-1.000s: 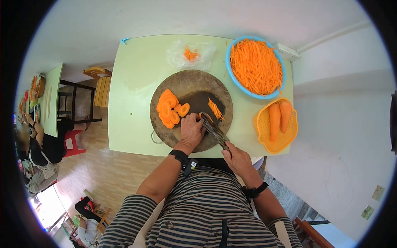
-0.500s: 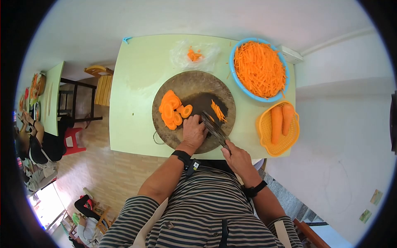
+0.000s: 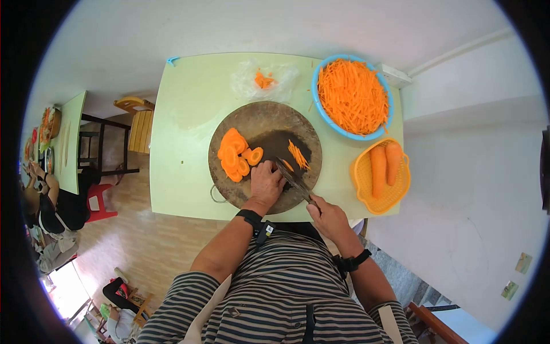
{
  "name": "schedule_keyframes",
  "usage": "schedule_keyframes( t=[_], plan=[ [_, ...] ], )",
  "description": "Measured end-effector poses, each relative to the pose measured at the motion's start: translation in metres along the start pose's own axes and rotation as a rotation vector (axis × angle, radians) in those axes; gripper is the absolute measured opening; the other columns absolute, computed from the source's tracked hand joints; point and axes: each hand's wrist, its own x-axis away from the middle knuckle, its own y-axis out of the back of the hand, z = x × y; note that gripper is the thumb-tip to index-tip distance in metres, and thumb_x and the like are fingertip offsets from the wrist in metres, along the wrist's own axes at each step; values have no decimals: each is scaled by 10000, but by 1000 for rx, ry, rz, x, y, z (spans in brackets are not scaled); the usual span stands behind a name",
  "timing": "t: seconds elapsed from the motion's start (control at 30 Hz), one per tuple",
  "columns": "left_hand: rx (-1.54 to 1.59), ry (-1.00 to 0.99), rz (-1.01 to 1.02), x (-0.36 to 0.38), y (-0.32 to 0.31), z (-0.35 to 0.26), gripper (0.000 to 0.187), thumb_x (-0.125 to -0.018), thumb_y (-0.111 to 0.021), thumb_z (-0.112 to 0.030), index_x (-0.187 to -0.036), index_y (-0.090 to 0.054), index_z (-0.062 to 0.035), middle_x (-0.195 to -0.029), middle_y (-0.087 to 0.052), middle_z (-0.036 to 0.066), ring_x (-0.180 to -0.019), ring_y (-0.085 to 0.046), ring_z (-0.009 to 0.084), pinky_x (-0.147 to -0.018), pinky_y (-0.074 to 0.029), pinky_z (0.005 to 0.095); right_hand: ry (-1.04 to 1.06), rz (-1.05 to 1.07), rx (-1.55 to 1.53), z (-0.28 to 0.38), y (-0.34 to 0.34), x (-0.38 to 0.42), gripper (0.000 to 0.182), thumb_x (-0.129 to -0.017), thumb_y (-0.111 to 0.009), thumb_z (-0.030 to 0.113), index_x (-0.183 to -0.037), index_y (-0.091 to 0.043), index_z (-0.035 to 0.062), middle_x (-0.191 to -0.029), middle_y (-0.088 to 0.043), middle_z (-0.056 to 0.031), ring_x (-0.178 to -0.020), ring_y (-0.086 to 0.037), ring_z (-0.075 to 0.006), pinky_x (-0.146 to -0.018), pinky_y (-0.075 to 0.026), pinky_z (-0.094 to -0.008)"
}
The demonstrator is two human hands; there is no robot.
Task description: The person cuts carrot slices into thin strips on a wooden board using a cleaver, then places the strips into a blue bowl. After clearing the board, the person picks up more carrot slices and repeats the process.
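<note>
On the round, dark-stained chopping board [image 3: 238, 114], my left hand [image 3: 266, 186] rests with its fingers curled down, pressed on a piece of carrot mostly hidden under them. An orange sliver [image 3: 287, 165] shows at the far side of the blade. My right hand [image 3: 327, 218] is closed round the handle of a kitchen knife [image 3: 296, 180], whose blade lies right beside my left fingertips. Left of the fingers is a pile of carrot slices [image 3: 231, 153]. A small row of carrot shreds [image 3: 298, 155] lies to the right of the blade.
Right of the board stand a blue basin [image 3: 317, 106] heaped with carrot shreds and a yellow basket [image 3: 360, 186] holding two whole carrots [image 3: 378, 172]. Behind it lies a clear plastic bag [image 3: 281, 86] with orange bits. A seated person [image 3: 60, 200] is at another table, far left.
The view has shifted slightly. The knife blade now shows narrower, turned more edge-on, still beside my left fingers. Both hands keep nearly the same place, and the carrot piles look the same.
</note>
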Motion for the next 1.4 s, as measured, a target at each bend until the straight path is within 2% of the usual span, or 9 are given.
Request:
schedule_keyframes(
  t=[0.13,0.33,0.5,0.57,0.7,0.9,1.2,1.3,1.4],
  plan=[
    [-8,-2,14,1,-1,2,243,-618,-771,-104,-842,-676,-95,-959,-543,78,-903,-546,287,-754,-383,428,16,-11,43,1,0,9,407,-1009,-578,357,-1266,-621,44,-966,-720,-238,-880,-697,-423,-757,-554,-486],
    [10,8,42,1,-2,2,278,-630,-763,-99,-894,-674,-109,-955,-532,75,-908,-542,283,-759,-383,426,29,-31,98,2,0,12,404,-1007,-578,361,-1257,-625,47,-930,-720,-236,-859,-698,-420,-741,-555,-490],
    [-34,21,64,0,0,1,246,-640,-773,-122,-866,-679,-106,-953,-534,74,-903,-539,277,-754,-379,421,-20,9,145,12,0,-9,410,-1001,-585,376,-1254,-632,57,-902,-718,-241,-840,-700,-419,-740,-554,-489],
    [-58,22,82,0,-1,1,237,-647,-780,-134,-861,-683,-103,-952,-535,74,-901,-539,275,-751,-377,420,-48,28,55,13,-1,-16,410,-1006,-578,355,-1282,-622,55,-961,-712,-260,-920,-688,-441,-799,-547,-482],
    [-3,11,-6,1,-5,2,220,-666,-798,-155,-848,-691,-93,-938,-537,80,-887,-540,279,-745,-373,423,5,-40,-69,-2,-7,-16,426,-1003,-578,392,-1267,-631,61,-948,-718,-250,-872,-694,-434,-760,-553,-488],
    [-2,20,48,1,0,3,257,-654,-797,-137,-883,-688,-95,-952,-555,79,-887,-548,282,-752,-377,418,-19,23,14,-1,-2,3,418,-1007,-578,381,-1271,-629,60,-975,-720,-240,-915,-694,-424,-772,-553,-481],
    [-37,22,48,1,0,1,242,-643,-797,-144,-861,-699,-103,-943,-552,77,-878,-548,282,-738,-374,419,10,-21,138,10,-5,-10,407,-998,-588,386,-1252,-636,71,-903,-725,-216,-830,-695,-428,-742,-548,-502],
    [-45,8,20,-1,-1,0,222,-663,-800,-153,-859,-707,-109,-919,-552,67,-861,-550,278,-730,-373,417,-46,25,87,8,-6,-19,402,-1005,-583,339,-1276,-626,45,-981,-718,-245,-904,-693,-437,-791,-555,-468],
    [-8,-1,-47,-1,-4,-1,205,-682,-800,-155,-860,-709,-110,-900,-554,57,-843,-549,274,-727,-373,416,-11,-54,-148,-5,-9,-21,421,-1006,-572,397,-1269,-629,73,-965,-720,-238,-905,-692,-436,-784,-549,-488]
  ],
)
